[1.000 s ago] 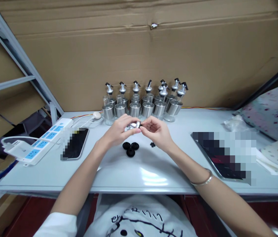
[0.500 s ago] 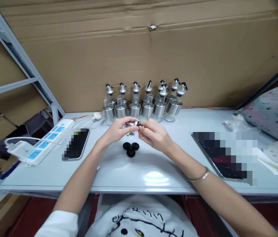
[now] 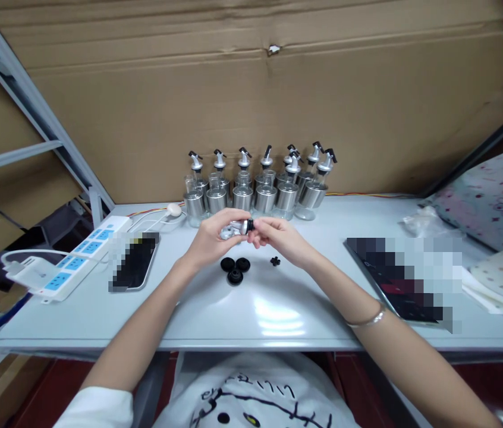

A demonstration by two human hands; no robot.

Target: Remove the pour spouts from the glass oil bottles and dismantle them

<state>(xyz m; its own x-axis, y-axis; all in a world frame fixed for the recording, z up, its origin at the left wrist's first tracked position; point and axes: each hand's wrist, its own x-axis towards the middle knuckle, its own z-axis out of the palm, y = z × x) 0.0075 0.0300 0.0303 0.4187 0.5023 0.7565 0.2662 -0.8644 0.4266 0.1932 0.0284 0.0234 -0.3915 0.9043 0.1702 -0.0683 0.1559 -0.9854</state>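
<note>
My left hand [image 3: 216,238] is closed round a silver pourer spout [image 3: 238,228] that lies sideways, its black ribbed end pointing right. The fingertips of my right hand [image 3: 278,238] are pinched together at that black end; whether they hold a separate piece is too small to tell. Below the hands, three round black stoppers [image 3: 235,277] sit grouped on the table. To their right lies a small black star-shaped piece [image 3: 275,261]. Behind the hands stand several glass bottles with steel sleeves [image 3: 266,199], some topped with silver and black pourers.
A white power strip [image 3: 84,255] with cables and a phone [image 3: 135,261] lie on the left of the table [image 3: 216,315]. On the right are a tablet [image 3: 389,279], a crumpled plastic bag [image 3: 425,223] and patterned cloth [image 3: 496,184]. Cardboard [image 3: 166,119] stands behind the bottles.
My right hand has shifted slightly right, uncovering more of the pourer's black end. The small black star-shaped piece now shows on the table below it. The view has shifted a little.
</note>
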